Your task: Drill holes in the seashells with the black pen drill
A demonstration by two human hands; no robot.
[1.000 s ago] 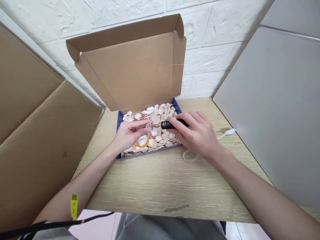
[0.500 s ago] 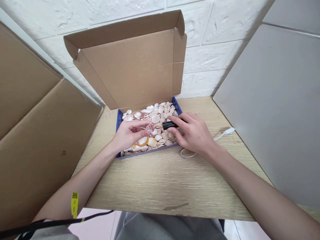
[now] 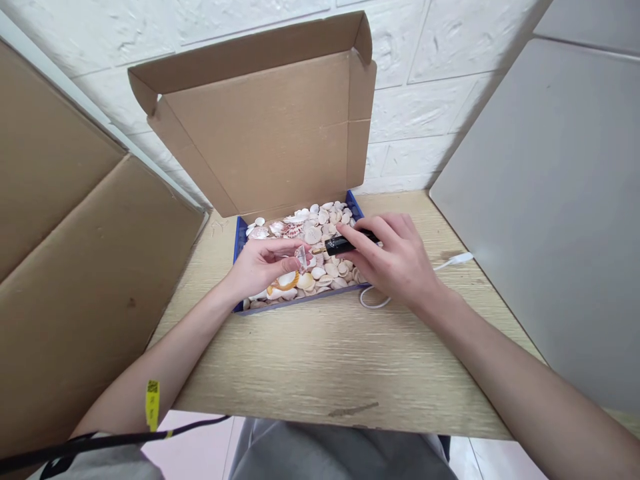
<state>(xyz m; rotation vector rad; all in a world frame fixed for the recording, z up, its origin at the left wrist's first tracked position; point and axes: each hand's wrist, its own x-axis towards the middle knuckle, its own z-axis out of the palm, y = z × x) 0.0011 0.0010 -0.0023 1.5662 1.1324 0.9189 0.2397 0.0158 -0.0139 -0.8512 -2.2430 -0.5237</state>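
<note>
Between the thumb and fingers of my left hand (image 3: 263, 267) is a small pale, pinkish seashell (image 3: 301, 258). My right hand (image 3: 395, 257) is closed around a black mini hand drill (image 3: 340, 246) with a brass-coloured tip. The tip points left at the shell; whether it touches is too small to tell. Both hands are over a shallow blue-edged cardboard box (image 3: 295, 303) filled with white, pink and orange seashells (image 3: 327, 272). A white cable (image 3: 373, 303) loops out below my right hand.
The box's brown lid (image 3: 260, 133) stands raised against the white brick wall (image 3: 420, 113). A white plug (image 3: 457, 259) lies at the right of the wooden table (image 3: 300, 367). Cardboard (image 3: 85, 267) borders the left side, a grey panel (image 3: 550, 220) the right.
My right hand has shifted slightly right and up along the drill, its fingers less tucked around it. My left hand keeps the shell in nearly the same place.
</note>
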